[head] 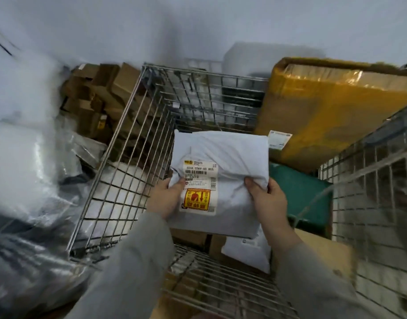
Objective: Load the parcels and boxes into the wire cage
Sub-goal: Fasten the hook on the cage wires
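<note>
I hold a white plastic mailer parcel (223, 157) with a shipping label and a yellow-and-red sticker over the open top of the wire cage (128, 143). My left hand (163, 199) grips its lower left edge, thumb on the label. My right hand (267, 196) pinches its lower right part, thumb on top. Inside the cage lie a large brown taped box (324, 111), a green parcel (299, 192), a smaller white mailer (248, 252) and cardboard boxes (191, 238).
Outside the cage on the left lie crumpled clear and grey plastic bags (29, 180) and a heap of brown cardboard boxes (96, 93). A second wire panel (377, 180) rises on the right. A white wall stands behind.
</note>
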